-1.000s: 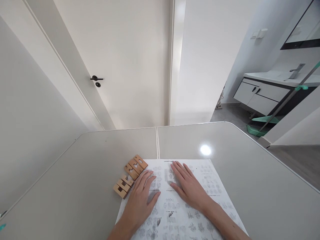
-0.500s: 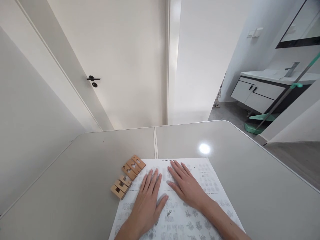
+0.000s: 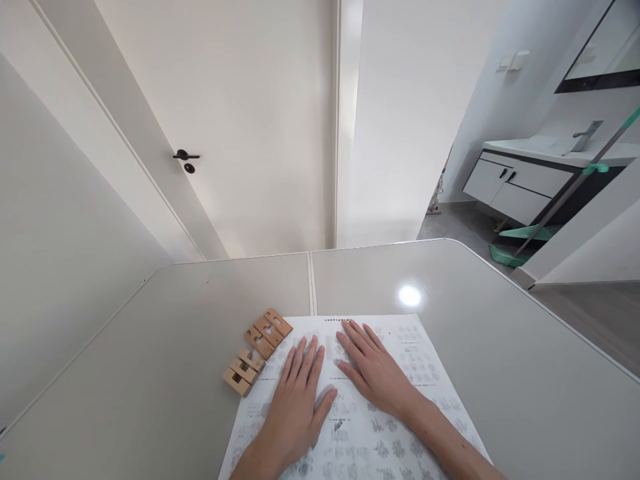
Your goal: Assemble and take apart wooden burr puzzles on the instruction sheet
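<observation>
My left hand (image 3: 296, 407) lies flat on a white printed sheet (image 3: 415, 367), fingers stretched and thumb held apart. Beside it, my right hand (image 3: 373, 367) also rests palm down on the sheet, fingers extended toward its top edge. Neither hand grips anything. Rows of small grey drawings and text lines cover the paper. Just left of my left hand, at the sheet's edge, are several notched wooden blocks (image 3: 244, 372) set side by side. Above them lie flat wooden plates (image 3: 269, 332) with cut-out holes and small marks, next to one another.
The grey table (image 3: 150, 373) has a seam running to its far edge and a bright light reflection at right. Behind it stands a white door (image 3: 265, 133) with a black handle (image 3: 186, 157). Farther right are a sink cabinet (image 3: 520, 187) and a green dustpan (image 3: 507, 255).
Both hands stay flat in the same place on the sheet. Only a very slight shift of the view shows; the wooden pieces stay where they were.
</observation>
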`<move>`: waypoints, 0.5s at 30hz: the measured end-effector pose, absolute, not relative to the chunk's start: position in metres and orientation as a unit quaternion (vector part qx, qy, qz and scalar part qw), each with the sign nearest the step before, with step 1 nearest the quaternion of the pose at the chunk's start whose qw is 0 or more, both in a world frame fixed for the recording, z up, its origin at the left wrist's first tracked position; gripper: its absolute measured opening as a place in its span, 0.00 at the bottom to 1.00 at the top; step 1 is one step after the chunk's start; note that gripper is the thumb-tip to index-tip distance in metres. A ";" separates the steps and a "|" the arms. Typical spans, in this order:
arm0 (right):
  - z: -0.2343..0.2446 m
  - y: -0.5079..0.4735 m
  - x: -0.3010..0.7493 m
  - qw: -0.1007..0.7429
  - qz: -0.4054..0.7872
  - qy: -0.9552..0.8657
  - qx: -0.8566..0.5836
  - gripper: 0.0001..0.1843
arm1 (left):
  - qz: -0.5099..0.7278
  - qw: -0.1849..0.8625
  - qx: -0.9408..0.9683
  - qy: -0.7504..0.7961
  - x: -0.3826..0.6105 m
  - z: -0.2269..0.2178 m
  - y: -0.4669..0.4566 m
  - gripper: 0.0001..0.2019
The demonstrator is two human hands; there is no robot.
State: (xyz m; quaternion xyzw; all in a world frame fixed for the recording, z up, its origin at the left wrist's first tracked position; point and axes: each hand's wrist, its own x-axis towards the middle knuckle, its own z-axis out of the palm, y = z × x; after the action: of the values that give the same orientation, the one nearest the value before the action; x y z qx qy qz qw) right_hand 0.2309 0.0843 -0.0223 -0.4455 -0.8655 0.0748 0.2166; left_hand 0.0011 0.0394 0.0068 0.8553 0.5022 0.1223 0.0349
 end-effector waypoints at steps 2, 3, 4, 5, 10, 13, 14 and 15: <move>-0.023 0.084 0.231 0.216 0.075 -0.866 -0.444 0.33 | 0.111 0.023 0.856 0.505 0.002 0.007 0.038 0.36; -0.024 0.084 0.231 0.216 0.076 -0.866 -0.444 0.33 | 0.108 0.017 0.855 0.508 0.004 0.008 0.038 0.36; -0.024 0.084 0.231 0.216 0.076 -0.866 -0.443 0.33 | 0.108 0.011 0.852 0.511 0.005 0.008 0.037 0.36; -0.024 0.084 0.231 0.218 0.077 -0.866 -0.443 0.33 | 0.111 0.004 0.850 0.514 0.008 0.008 0.037 0.36; -0.024 0.085 0.230 0.232 0.073 -0.858 -0.452 0.33 | 0.135 -0.018 0.847 0.514 0.022 0.010 0.040 0.38; -0.024 0.085 0.230 0.241 0.073 -0.855 -0.453 0.33 | 0.136 -0.012 0.848 0.512 0.027 0.009 0.042 0.39; -0.024 0.086 0.230 0.242 0.073 -0.855 -0.454 0.33 | 0.136 -0.009 0.849 0.511 0.027 0.009 0.043 0.39; -0.024 0.086 0.230 0.241 0.074 -0.855 -0.454 0.33 | 0.137 -0.007 0.848 0.511 0.027 0.008 0.043 0.39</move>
State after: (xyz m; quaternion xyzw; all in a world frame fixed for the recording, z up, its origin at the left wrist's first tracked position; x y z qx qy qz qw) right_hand 0.2299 0.0858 -0.0245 -0.4540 -0.8546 0.0740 0.2410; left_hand 0.0273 0.0428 0.0080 0.8484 0.5114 0.1367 -0.0071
